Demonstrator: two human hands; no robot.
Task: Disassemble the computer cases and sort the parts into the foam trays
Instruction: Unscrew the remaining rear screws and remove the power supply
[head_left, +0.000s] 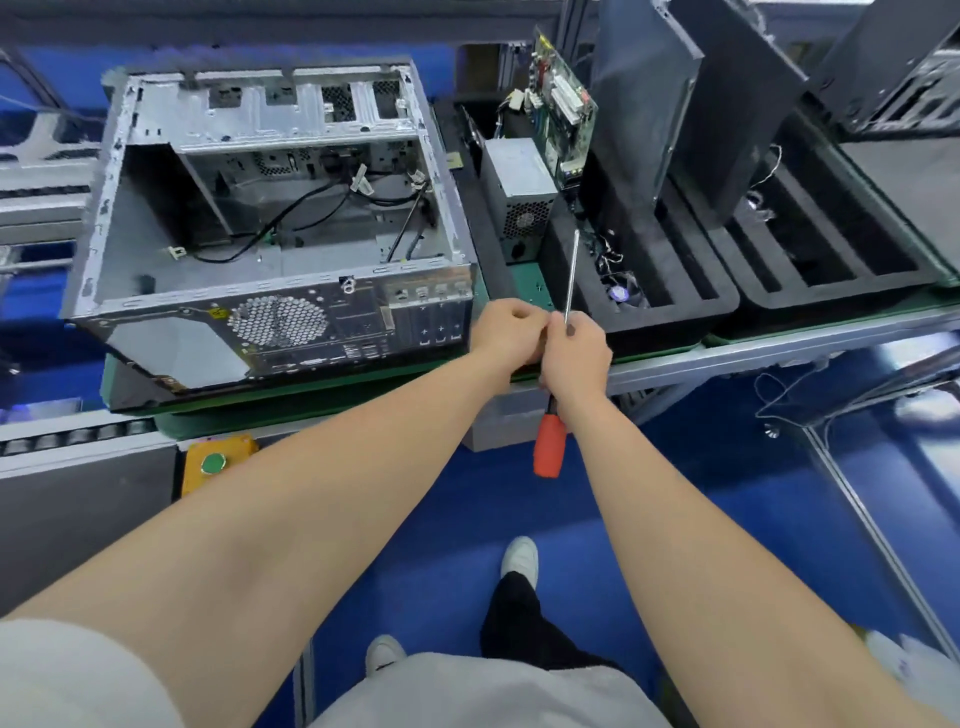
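Bare grey steel showed on the one computer case (270, 218), laid on its side on the counter (727, 356) with its panel off and its bays stripped. Only a few black cables (311, 208) were left inside.

The task was judged well advanced. Just right of the case, one power supply (519, 192), one motherboard (563, 114) and one small fan (621, 293) were set in the nearer foam tray (675, 312). A second foam tray (831, 286) lay beyond it, and two dark panels (644, 88) were stood upright in the trays' slots. The cables and the shell were judged yet to be sorted.

In front of the case's right corner the hands were held together. The right hand (574, 353) was clamped on the one red-handled screwdriver (549, 441). The left hand (511, 330) was curled against its shaft, and whether anything was pinched there could not be told.
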